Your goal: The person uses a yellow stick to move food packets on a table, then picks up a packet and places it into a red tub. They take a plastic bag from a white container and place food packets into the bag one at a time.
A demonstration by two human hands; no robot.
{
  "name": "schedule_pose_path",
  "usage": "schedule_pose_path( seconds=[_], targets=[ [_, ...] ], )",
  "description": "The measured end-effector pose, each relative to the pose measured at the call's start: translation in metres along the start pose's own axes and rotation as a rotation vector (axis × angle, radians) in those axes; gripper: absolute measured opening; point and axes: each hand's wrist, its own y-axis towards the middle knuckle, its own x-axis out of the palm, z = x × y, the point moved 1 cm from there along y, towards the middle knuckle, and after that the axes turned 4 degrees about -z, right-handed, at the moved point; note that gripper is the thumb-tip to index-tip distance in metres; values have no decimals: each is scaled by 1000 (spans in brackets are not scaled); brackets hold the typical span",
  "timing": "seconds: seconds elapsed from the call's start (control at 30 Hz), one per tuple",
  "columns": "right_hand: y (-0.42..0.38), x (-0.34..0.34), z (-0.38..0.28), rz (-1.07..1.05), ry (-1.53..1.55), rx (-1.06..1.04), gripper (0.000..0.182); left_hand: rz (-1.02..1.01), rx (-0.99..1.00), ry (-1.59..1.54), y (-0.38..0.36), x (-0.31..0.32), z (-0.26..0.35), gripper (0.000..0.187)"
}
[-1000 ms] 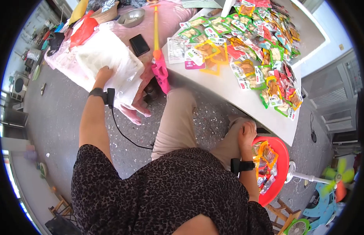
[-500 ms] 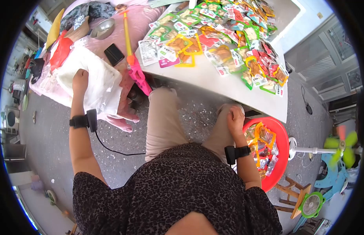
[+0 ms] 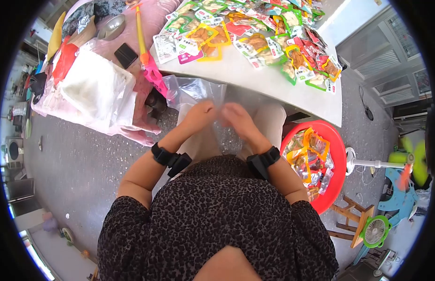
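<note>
A clear plastic bag (image 3: 191,90) hangs in front of the white table's near edge, above my lap. My left hand (image 3: 199,115) is closed at the lower part of the bag, its fingers curled. Close on its right is my right hand (image 3: 236,118), blurred by motion, so what its fingers do is hard to see. To the left, a stack of clear and white plastic bags (image 3: 95,89) lies on the pink cloth. Many colourful food packets (image 3: 255,44) are heaped on the white table.
A red basin (image 3: 337,164) with packets stands on the floor at my right. Beyond it are a standing fan (image 3: 407,161), a wooden stool (image 3: 362,222) and a green fan (image 3: 376,231). A phone (image 3: 125,55), a metal bowl (image 3: 112,27) and a pink-yellow tool (image 3: 153,75) lie at the left.
My left hand has moved right from the bag stack to above my lap, and a clear bag now shows there. My right hand has moved left from my knee to beside it.
</note>
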Motion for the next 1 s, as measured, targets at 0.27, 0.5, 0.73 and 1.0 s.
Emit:
schedule_pose_path(
  seconds=[0.27, 0.5, 0.73, 1.0],
  targets=[
    [5, -14, 21, 93, 178, 75, 15, -19, -16, -34, 6, 24, -5, 16],
    [1, -19, 19, 82, 299, -12, 11, 35, 219, 100, 1, 26, 16, 21],
    [4, -20, 25, 104, 161, -76, 12, 53, 164, 99, 3, 33, 14, 14],
    [2, -20, 17, 87, 123, -26, 14, 15, -21, -253, 6, 33, -5, 12]
  ],
)
